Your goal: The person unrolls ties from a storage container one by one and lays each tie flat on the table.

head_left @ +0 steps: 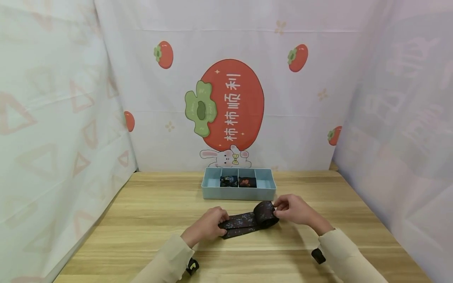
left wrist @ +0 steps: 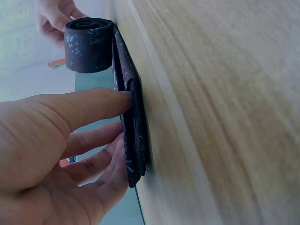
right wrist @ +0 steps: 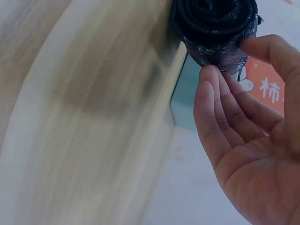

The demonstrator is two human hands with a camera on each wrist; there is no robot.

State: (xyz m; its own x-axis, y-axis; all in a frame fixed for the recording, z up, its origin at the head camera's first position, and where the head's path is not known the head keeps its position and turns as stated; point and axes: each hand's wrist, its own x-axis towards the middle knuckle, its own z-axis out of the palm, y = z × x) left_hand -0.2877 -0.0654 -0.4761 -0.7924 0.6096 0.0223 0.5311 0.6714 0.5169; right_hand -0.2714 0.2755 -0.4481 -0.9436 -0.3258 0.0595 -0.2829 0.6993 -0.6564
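Note:
A dark necktie (head_left: pixel 241 223) with a small bluish floral pattern lies on the table, its right part wound into a roll (head_left: pixel 265 214). My left hand (head_left: pixel 207 226) pinches the flat folded end; in the left wrist view the thumb (left wrist: pixel 105 101) is on one edge and the fingers are on the other. My right hand (head_left: pixel 297 210) holds the outer side of the roll between thumb and fingertips. Seen in the right wrist view, the roll (right wrist: pixel 213 23) shows its spiral layers. Its far side is hidden there.
Behind the necktie stands a light blue divided box (head_left: pixel 238 193). Its two middle compartments hold a dark blue-patterned roll (head_left: pixel 228 181) and a dark roll with a red motif (head_left: pixel 247 182). Printed cloth walls (head_left: pixel 311 98) surround the wooden table (head_left: pixel 152 220) at the back and sides.

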